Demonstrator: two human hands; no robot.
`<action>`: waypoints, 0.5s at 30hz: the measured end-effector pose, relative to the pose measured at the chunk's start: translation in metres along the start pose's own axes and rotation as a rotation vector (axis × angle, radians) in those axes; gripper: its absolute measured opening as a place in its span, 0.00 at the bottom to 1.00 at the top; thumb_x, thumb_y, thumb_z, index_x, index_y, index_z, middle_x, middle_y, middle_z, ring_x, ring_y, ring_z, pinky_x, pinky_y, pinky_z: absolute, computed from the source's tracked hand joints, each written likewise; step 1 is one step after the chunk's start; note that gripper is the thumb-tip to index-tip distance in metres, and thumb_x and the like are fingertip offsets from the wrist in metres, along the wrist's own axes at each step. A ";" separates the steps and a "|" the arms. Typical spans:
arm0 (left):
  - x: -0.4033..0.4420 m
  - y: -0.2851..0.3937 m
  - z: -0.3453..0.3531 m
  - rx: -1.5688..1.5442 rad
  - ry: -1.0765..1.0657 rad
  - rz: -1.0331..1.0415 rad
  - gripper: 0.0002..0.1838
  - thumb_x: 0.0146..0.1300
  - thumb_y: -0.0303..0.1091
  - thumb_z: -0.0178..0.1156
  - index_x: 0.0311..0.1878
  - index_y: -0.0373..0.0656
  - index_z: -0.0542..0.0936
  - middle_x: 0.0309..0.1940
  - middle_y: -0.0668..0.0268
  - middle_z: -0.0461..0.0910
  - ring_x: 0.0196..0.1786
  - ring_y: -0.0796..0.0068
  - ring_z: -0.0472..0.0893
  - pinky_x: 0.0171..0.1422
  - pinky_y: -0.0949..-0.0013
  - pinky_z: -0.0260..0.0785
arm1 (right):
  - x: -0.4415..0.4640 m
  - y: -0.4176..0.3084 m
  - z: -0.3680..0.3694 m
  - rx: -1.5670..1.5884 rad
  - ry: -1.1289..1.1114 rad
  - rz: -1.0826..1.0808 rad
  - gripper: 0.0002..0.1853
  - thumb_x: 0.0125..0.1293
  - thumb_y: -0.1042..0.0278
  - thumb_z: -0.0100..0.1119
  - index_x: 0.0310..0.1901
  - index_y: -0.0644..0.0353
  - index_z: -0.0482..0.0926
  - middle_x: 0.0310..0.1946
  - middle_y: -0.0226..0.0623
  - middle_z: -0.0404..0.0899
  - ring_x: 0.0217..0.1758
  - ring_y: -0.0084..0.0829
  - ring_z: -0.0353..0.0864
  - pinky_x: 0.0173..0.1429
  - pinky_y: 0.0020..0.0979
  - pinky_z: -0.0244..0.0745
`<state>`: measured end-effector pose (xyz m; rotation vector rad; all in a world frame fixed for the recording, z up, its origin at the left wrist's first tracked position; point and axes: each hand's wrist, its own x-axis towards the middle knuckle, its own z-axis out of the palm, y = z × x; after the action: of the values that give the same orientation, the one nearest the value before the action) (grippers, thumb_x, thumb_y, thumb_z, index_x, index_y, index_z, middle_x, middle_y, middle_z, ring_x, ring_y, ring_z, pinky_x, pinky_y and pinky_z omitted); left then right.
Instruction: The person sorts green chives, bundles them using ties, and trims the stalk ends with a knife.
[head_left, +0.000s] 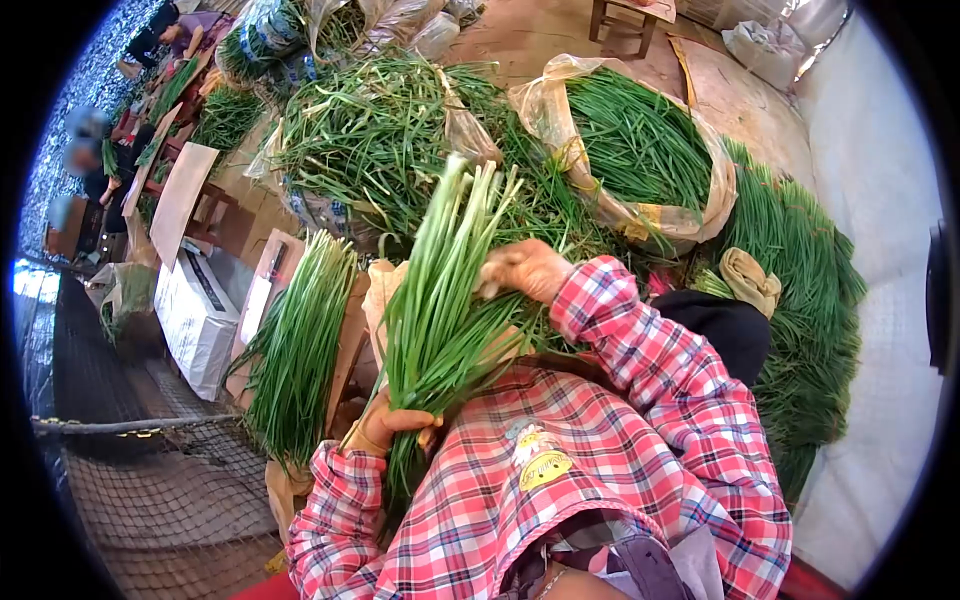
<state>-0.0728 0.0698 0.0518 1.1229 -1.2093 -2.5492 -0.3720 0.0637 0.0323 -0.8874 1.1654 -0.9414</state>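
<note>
My left hand (393,424) is wrapped around the lower, leafy part of a bunch of chives (435,290). The bunch stands up in front of my chest with its pale stem ends at the top, slightly blurred. Beside its upper stems is my right hand (527,271), fingers curled together; I cannot make out what is pinched in them. To the left, a neat pile of chives (305,345) lies on a board, near a knife (277,262). A large loose heap of chives (365,135) lies beyond the bunch.
An open plastic bag (715,200) packed with chives stands ahead right. More chives (800,300) line the white sheet wall (880,180). A white box (195,315) and netting (180,490) are at left. Other people (190,35) sit at far left; a wooden stool (632,20) stands at the back.
</note>
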 end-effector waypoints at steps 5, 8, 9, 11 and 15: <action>0.008 0.000 0.003 -0.008 -0.047 0.055 0.24 0.43 0.24 0.63 0.48 0.32 0.73 0.28 0.56 0.79 0.20 0.70 0.77 0.23 0.73 0.70 | -0.011 -0.009 -0.003 0.645 0.322 -0.092 0.03 0.54 0.75 0.61 0.29 0.59 0.76 0.23 0.34 0.77 0.25 0.28 0.77 0.39 0.36 0.79; 0.008 0.006 0.009 0.122 -0.066 0.035 0.27 0.43 0.26 0.63 0.51 0.33 0.72 0.28 0.57 0.79 0.21 0.70 0.77 0.24 0.73 0.70 | -0.007 -0.007 -0.076 1.140 0.210 -0.308 0.07 0.54 0.75 0.60 0.30 0.55 0.72 0.18 0.27 0.72 0.22 0.20 0.74 0.38 0.32 0.79; 0.009 -0.002 0.006 0.139 -0.054 0.070 0.29 0.42 0.27 0.64 0.52 0.33 0.72 0.28 0.58 0.79 0.21 0.72 0.77 0.23 0.73 0.70 | -0.013 -0.015 -0.095 1.127 0.252 -0.457 0.06 0.54 0.74 0.61 0.30 0.55 0.72 0.18 0.25 0.72 0.21 0.19 0.72 0.39 0.29 0.77; 0.003 -0.001 0.008 0.113 -0.015 0.052 0.28 0.42 0.27 0.64 0.51 0.34 0.73 0.28 0.58 0.79 0.21 0.72 0.77 0.23 0.73 0.70 | -0.032 -0.020 -0.144 1.053 0.285 -0.681 0.06 0.55 0.72 0.62 0.28 0.55 0.72 0.17 0.22 0.69 0.25 0.20 0.73 0.43 0.27 0.75; -0.002 -0.002 -0.007 0.065 0.047 0.056 0.23 0.45 0.24 0.63 0.48 0.34 0.74 0.29 0.58 0.80 0.23 0.71 0.78 0.25 0.73 0.70 | -0.056 -0.018 -0.180 0.525 0.534 -0.148 0.15 0.58 0.70 0.59 0.46 0.58 0.72 0.31 0.33 0.77 0.36 0.23 0.78 0.43 0.33 0.76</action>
<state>-0.0666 0.0674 0.0484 1.1388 -1.3012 -2.4456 -0.5591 0.0949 0.0368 -0.3000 1.2128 -1.5797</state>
